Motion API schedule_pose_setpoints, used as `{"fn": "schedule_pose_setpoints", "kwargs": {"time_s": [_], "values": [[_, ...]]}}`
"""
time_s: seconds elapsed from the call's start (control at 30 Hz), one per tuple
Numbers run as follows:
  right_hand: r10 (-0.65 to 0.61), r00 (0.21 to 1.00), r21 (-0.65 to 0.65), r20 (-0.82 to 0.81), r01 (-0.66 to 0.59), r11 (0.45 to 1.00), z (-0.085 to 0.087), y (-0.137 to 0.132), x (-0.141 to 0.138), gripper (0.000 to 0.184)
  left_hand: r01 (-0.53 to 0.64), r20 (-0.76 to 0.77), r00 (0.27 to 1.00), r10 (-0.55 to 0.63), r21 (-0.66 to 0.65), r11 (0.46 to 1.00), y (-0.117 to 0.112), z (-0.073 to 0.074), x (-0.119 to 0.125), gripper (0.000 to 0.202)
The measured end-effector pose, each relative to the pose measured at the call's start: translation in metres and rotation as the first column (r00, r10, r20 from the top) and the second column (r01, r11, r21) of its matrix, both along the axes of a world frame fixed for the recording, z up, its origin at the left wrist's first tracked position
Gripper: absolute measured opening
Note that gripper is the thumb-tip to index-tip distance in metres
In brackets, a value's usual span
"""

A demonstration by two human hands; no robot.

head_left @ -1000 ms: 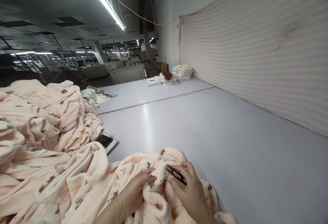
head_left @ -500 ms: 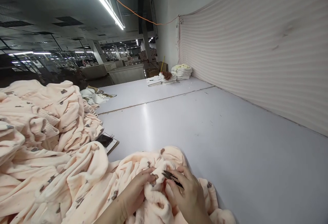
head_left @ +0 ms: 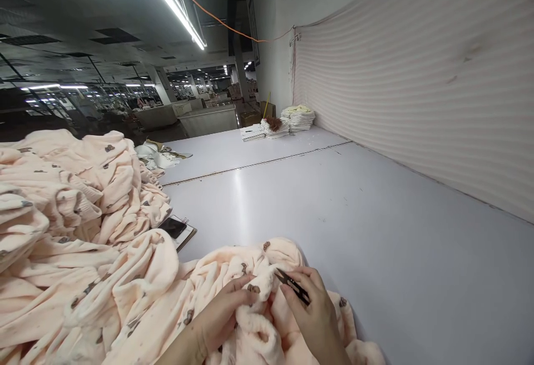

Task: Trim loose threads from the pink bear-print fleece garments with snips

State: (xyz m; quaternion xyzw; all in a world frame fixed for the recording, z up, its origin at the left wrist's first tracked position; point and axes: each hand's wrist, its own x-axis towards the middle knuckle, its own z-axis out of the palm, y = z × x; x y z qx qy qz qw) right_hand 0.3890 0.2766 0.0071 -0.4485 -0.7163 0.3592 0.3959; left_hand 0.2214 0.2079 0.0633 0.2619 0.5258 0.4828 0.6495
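Observation:
A pale pink fleecy garment [head_left: 217, 267] with small brown printed motifs lies bunched at the table's near edge. My left hand [head_left: 225, 309] pinches a fold of it between thumb and fingers. In my right hand [head_left: 315, 309] is a pair of black thread snips [head_left: 294, 287], gripped between thumb and fingers. The snips' tips point up and left, close to the fold by my left fingers. Whether the tips touch the cloth I cannot tell.
More pink garments heap up at left [head_left: 83, 187]. A phone [head_left: 173, 226] rests on a clipboard [head_left: 188, 236] beside them. White stacks [head_left: 298, 118] stand at the far end of the pale table [head_left: 375, 231]. A striped cloth sheet [head_left: 396, 87] hangs along the right.
My right hand has shifted slightly right with the snips, and more of their black body shows. My left hand keeps its pinch on the garment. The view has moved a little.

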Motion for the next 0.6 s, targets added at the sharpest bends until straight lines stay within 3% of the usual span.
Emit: {"fn": "schedule_pose_setpoints", "kwargs": {"time_s": [0.07, 0.13, 0.17, 0.2, 0.23, 0.27, 0.33, 0.4, 0.47, 0.6], "values": [[-0.046, 0.999, -0.059, -0.014, 0.045, 0.997, -0.005, 0.001, 0.001, 0.024, 0.001, -0.359, 0.933, 0.012, 0.036, 0.999, -0.003, 0.001, 0.004, 0.011], [0.027, 0.999, -0.148, -0.046, -0.033, 0.988, -0.009, 0.000, 0.002, 0.018, -0.087, -0.702, 0.693, 0.161, 0.141, 0.986, -0.005, 0.003, 0.007, 0.005], [0.102, 0.992, -0.190, -0.071, -0.114, 0.975, -0.011, -0.001, 0.003, 0.013, -0.142, -0.775, 0.580, 0.252, 0.209, 0.968, -0.007, 0.004, 0.008, 0.007], [0.179, 0.979, -0.222, -0.095, -0.196, 0.955, -0.011, -0.004, 0.003, 0.009, -0.196, -0.788, 0.524, 0.322, 0.257, 0.946, -0.008, 0.005, 0.008, 0.009], [0.242, 0.964, -0.243, -0.111, -0.262, 0.934, -0.009, -0.007, 0.004, 0.007, -0.241, -0.757, 0.546, 0.360, 0.269, 0.932, -0.009, 0.006, 0.007, 0.010], [0.286, 0.951, -0.258, -0.119, -0.308, 0.916, -0.007, -0.010, 0.005, 0.005, -0.277, -0.685, 0.624, 0.377, 0.257, 0.926, -0.009, 0.007, 0.007, 0.010], [0.316, 0.937, -0.254, -0.147, -0.345, 0.904, 0.000, -0.015, 0.006, 0.008, -0.326, -0.437, 0.817, 0.377, 0.191, 0.926, -0.010, 0.009, 0.007, 0.010], [0.316, 0.933, -0.206, -0.174, -0.348, 0.915, 0.009, -0.017, 0.004, 0.017, -0.344, -0.152, 0.920, 0.362, 0.128, 0.930, -0.011, 0.010, 0.008, 0.014], [0.302, 0.941, -0.125, -0.153, -0.321, 0.939, 0.018, -0.017, -0.002, 0.023, -0.356, 0.028, 0.934, 0.355, 0.082, 0.931, -0.013, 0.009, 0.010, 0.021], [0.266, 0.964, 0.003, -0.021, -0.266, 0.964, 0.032, -0.016, -0.020, 0.018, -0.350, 0.080, 0.935, 0.345, 0.065, 0.934, -0.017, 0.004, 0.008, 0.027]]}}
